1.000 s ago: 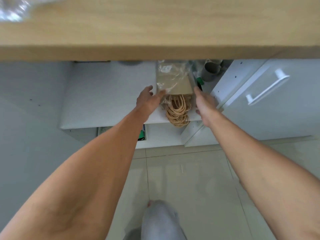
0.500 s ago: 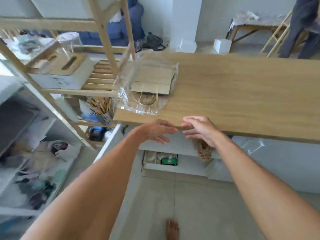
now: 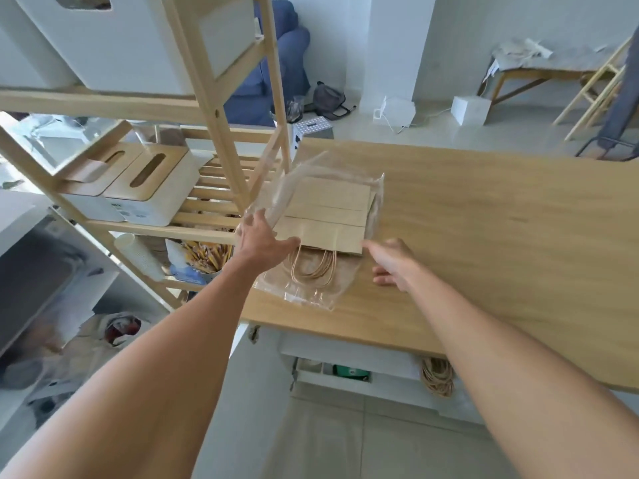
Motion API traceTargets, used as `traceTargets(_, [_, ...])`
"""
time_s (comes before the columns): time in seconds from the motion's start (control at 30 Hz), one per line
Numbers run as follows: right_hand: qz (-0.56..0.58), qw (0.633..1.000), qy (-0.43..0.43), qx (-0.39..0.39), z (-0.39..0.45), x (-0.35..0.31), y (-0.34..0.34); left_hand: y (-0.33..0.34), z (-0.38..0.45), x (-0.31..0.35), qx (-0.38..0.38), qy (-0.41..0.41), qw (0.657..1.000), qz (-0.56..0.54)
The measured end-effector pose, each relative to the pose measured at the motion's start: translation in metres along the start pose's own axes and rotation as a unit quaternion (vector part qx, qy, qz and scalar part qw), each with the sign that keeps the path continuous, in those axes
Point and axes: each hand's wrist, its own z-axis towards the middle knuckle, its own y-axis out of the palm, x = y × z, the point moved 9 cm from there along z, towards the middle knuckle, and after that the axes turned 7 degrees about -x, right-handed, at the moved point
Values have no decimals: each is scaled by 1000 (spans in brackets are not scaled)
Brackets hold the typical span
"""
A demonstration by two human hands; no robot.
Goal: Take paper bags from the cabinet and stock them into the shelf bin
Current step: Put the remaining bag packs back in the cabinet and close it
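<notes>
A stack of brown paper bags with twine handles lies in a clear plastic wrap on the wooden counter, near its left end. My left hand rests on the stack's left edge, fingers stretched over the wrap and thumb along the bags' near edge. My right hand hovers at the stack's near right corner, its forefinger pointing at it, holding nothing. Below the counter, the twine handles of more bags stick out of the open white cabinet.
A wooden shelf rack stands left of the counter. It carries a large white bin on top, two white boxes with slotted wooden lids below, and a cup of pencils. Bags and clutter lie on the floor at left.
My view rose from the cabinet to the counter top. Both hands left the bags in the cabinet and reached up to the wrapped stack on the counter.
</notes>
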Motion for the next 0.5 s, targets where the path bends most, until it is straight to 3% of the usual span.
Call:
traceTargets(0.13, [-32, 998, -19, 53, 28, -25, 3, 19, 34, -13, -49, -49, 997, -20])
traceTargets(0.27, [-19, 999, -15, 28, 49, -34, 11, 23, 52, -12, -41, -76, 996, -7])
traceTargets(0.5, [209, 976, 17, -65, 39, -8, -1, 54, 41, -16, -172, -87, 965, -180])
